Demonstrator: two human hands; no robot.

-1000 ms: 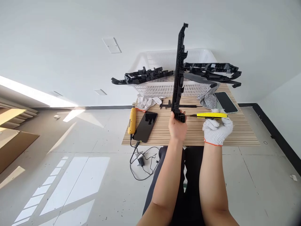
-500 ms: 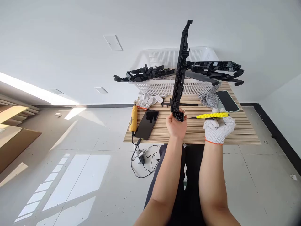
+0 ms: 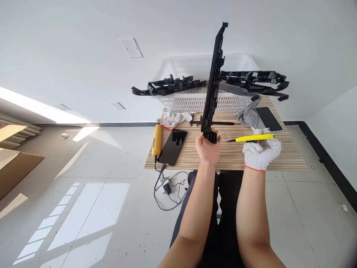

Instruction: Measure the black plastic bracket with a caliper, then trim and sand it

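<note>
basket point(image 3: 195, 102) at table's point(image 3: 284, 160) back, phone point(image 3: 173, 147) left, knife point(image 3: 252, 138) right of bracket point(image 3: 213, 82)

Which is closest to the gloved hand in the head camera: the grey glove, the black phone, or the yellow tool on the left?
From the right hand:
1. Grey glove, just beyond it, by the basket.
2. Black phone, left of centre.
3. Yellow tool, at the table's left edge.

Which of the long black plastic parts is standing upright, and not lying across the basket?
The long black plastic part gripped at its lower end by the bare left hand; the other black parts lie flat across the white plastic basket.
</note>
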